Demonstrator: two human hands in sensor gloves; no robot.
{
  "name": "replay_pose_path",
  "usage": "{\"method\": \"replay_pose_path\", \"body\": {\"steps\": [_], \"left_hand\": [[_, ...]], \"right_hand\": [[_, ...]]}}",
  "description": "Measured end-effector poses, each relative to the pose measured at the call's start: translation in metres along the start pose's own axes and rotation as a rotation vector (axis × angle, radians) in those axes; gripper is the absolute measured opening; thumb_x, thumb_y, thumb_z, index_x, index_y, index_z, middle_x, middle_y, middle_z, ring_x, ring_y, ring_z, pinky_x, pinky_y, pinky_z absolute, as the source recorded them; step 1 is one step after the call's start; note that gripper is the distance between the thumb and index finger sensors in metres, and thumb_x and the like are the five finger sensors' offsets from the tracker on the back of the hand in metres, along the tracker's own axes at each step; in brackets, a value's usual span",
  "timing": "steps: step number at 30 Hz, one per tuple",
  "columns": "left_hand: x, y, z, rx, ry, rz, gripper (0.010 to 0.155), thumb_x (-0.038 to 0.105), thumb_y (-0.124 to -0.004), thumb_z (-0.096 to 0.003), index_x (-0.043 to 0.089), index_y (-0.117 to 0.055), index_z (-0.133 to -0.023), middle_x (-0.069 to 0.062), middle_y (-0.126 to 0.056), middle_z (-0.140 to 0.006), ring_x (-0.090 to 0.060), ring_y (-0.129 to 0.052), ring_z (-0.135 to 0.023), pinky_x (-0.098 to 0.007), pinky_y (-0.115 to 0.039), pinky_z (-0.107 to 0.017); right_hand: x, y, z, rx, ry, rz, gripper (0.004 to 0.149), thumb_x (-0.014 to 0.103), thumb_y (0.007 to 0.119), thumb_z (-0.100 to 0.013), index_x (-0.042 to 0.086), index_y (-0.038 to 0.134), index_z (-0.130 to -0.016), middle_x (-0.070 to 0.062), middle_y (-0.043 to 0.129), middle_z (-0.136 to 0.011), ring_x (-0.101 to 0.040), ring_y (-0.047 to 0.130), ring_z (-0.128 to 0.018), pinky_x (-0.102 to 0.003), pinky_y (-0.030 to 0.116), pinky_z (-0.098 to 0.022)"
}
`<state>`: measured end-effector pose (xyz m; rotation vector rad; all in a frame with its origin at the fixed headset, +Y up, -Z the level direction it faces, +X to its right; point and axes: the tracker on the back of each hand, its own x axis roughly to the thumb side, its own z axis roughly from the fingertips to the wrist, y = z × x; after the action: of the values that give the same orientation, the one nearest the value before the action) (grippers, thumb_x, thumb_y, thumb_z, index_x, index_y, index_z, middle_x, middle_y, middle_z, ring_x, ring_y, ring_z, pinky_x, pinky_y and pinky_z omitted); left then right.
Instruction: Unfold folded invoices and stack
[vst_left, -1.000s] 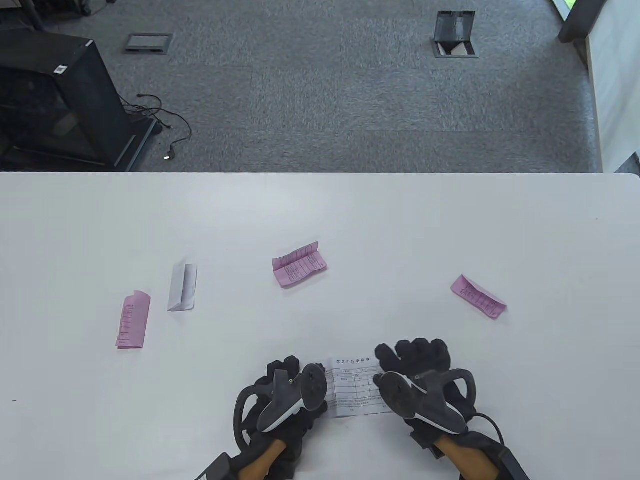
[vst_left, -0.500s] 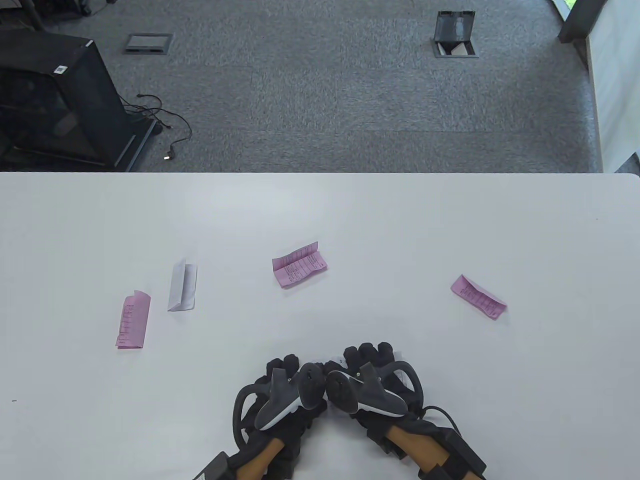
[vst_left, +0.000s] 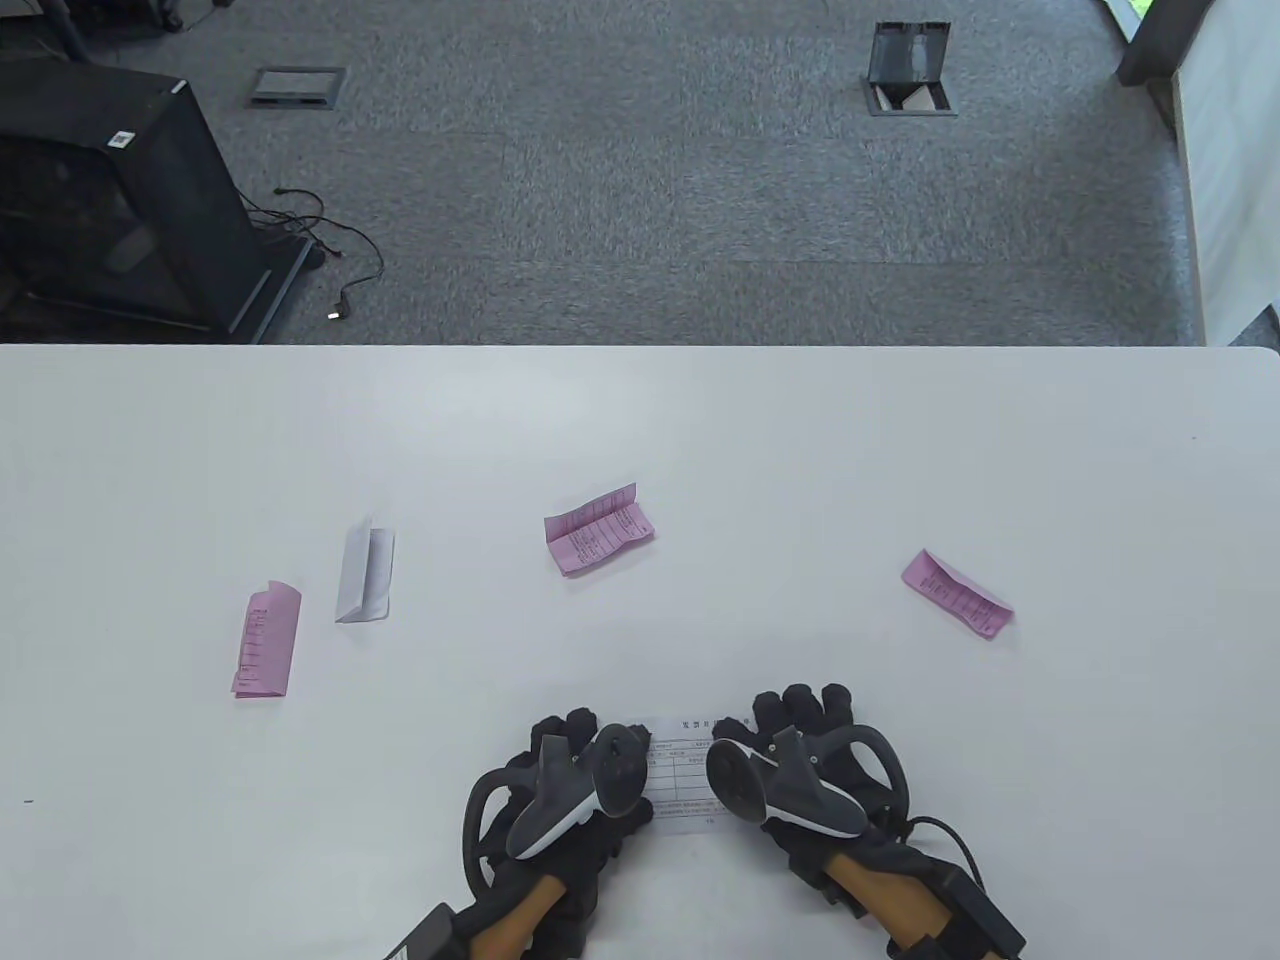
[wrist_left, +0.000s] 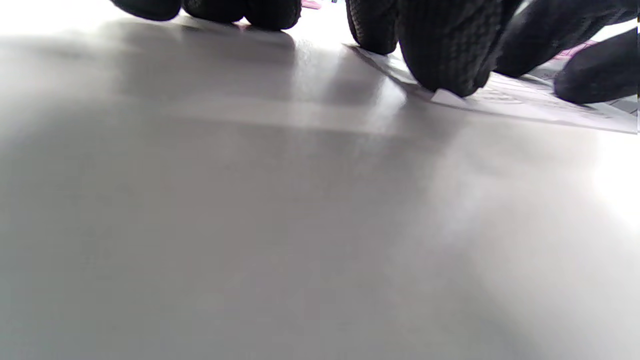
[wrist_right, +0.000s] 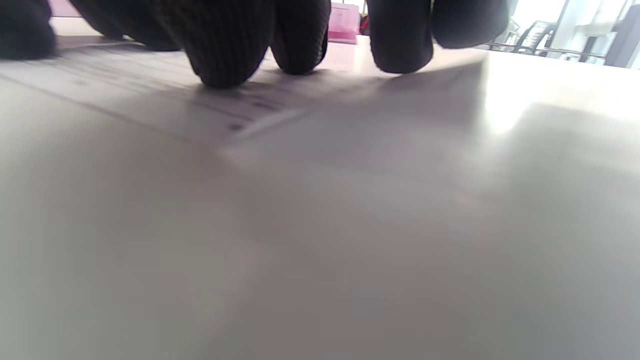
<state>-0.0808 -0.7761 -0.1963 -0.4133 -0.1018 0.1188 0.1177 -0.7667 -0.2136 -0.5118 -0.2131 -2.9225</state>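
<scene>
White paper with a printed table, the opened invoice lies flat at the near edge of the table, pinned between two gloved hands. The left hand rests on its left end and the right hand on its right end, fingers fairly straight and pressing down rather than curled round anything. I would guess they sit at opposite ends to hold the sheet taut and flatten its creases, so it can serve as the base of the stack.

Farther out, four slips wait folded: a pink one in the middle, another pink one to the right, a third pink one at the far left, and a white one just beside that. They lie well apart from each other and from the hands, so most of the job seems to remain.

From above, the trackers hide most of the fingers and much of the sheet. The left wrist view makes up for that: fingertips touch the paper, with one corner lifting slightly just beside them. The right wrist view shows its fingertips planted on the printed lines, and the sheet's edge lying close to the tabletop. Neither wrist view shows the scattered slips clearly, beyond slivers of pink.
</scene>
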Motion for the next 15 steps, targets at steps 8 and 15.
{"method": "replay_pose_path", "body": {"steps": [8,15], "left_hand": [[-0.001,0.000,0.001,-0.003,0.008,-0.002,0.072,0.052,-0.078,-0.0471,0.042,-0.046,-0.111,-0.014,-0.028,-0.121,-0.043,-0.029,-0.108,-0.061,-0.044,-0.073],[-0.001,0.000,0.001,0.000,0.009,-0.004,0.073,0.053,-0.078,-0.0469,0.042,-0.045,-0.111,-0.014,-0.028,-0.121,-0.042,-0.029,-0.108,-0.061,-0.044,-0.073]], "right_hand": [[-0.030,0.006,0.010,0.013,0.063,-0.043,0.056,0.048,0.072,-0.045,0.034,0.061,-0.098,-0.018,0.063,-0.104,-0.049,0.057,-0.094,-0.076,0.041,-0.066],[-0.031,0.007,0.011,0.004,0.064,-0.073,0.057,0.048,0.073,-0.045,0.033,0.062,-0.098,-0.018,0.062,-0.104,-0.048,0.057,-0.094,-0.076,0.041,-0.066]]}}
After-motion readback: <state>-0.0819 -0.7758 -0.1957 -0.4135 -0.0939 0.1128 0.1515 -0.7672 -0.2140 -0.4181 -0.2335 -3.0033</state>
